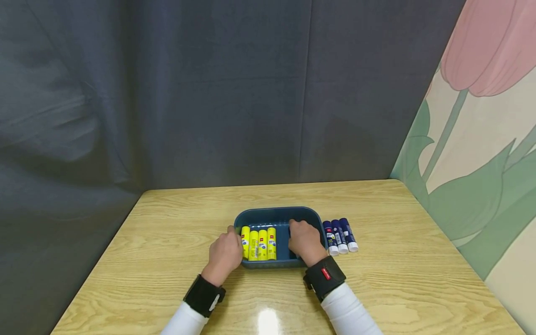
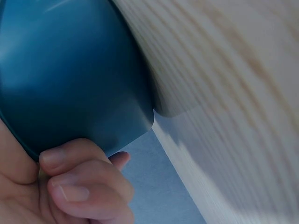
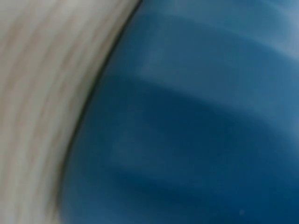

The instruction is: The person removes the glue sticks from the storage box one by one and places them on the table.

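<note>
Three blue glue sticks point(image 1: 339, 237) point away, right of the nearer right hand point(image 1: 307, 239), whose finger state I can't tell; left hand's point(image 1: 226, 253) fingers grip the tray point(image 1: 272, 264).

No wording can be read with certainty; the print is too small. In the head view, four yellow tubes point(image 1: 262, 245) at the nine o'clock side of the blue tub point(image 1: 274, 264) carry small red marks and blue patches. Three dark blue tubes point(image 1: 340, 237), just outside the tub at three o'clock, bear pale labels with fine print. At the tub's four o'clock, a black wristband point(image 1: 320, 281) has a red tag point(image 1: 325, 273) with pale, illegible lettering.
</note>
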Tool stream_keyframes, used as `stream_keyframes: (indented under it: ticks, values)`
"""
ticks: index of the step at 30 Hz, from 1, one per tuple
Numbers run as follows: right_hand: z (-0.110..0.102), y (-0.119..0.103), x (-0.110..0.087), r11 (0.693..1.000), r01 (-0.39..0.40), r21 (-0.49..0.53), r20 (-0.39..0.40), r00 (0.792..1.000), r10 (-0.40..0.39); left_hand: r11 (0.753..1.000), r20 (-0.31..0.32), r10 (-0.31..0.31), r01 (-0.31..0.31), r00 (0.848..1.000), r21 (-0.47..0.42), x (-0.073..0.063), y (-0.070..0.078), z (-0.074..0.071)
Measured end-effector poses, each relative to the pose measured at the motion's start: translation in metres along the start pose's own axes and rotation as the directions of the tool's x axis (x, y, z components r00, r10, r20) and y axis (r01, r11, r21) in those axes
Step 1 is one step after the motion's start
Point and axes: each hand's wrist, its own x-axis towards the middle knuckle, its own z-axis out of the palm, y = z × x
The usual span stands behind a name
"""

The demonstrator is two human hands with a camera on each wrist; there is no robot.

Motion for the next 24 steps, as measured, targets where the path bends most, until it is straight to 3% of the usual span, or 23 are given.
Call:
stream_keyframes:
  ticks: [24]
  values:
    - [0.0035, -0.0018, 0.0001, 0.998, -0.011, 0.059, 0.024, 1.000, 0.009, 1.000, 0.017, -0.012, 0.013, 1.000, -0.018, 0.0000, 0.0003, -0.0014]
